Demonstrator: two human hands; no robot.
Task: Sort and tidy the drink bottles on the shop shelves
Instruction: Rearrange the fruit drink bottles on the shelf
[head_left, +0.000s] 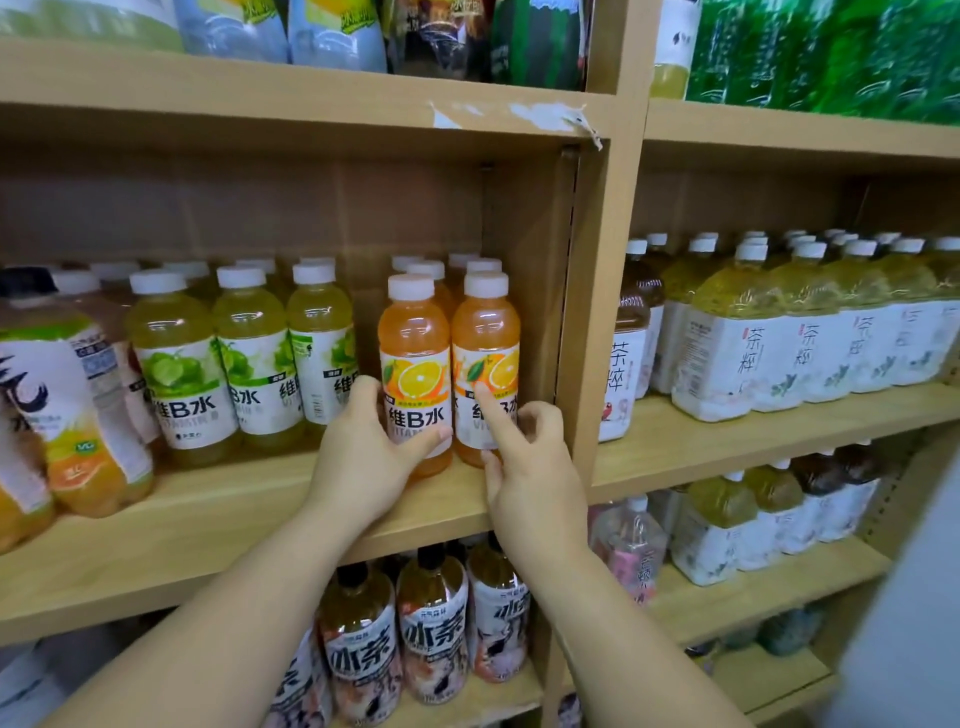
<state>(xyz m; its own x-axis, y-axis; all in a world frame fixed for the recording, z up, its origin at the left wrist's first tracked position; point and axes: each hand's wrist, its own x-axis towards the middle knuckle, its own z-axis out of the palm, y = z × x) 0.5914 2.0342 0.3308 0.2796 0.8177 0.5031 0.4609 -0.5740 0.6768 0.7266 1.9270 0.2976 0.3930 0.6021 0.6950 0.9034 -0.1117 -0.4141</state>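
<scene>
Two orange drink bottles with white caps stand at the front right of the middle shelf (208, 514). My left hand (363, 457) wraps the lower part of the left orange bottle (414, 343), thumb across its label. My right hand (524, 467) is beside the right orange bottle (485, 338); its forefinger lies on the label and the other fingers are curled, not gripping. More orange bottles stand behind these two. Left of them is a row of green lime bottles (176, 358).
A wooden upright (597, 312) bounds the bay on the right, close to my right hand. Beyond it stand big tea bottles (737, 332). Large orange-labelled bottles (62, 395) fill the far left. Brown tea bottles (431, 618) sit on the shelf below.
</scene>
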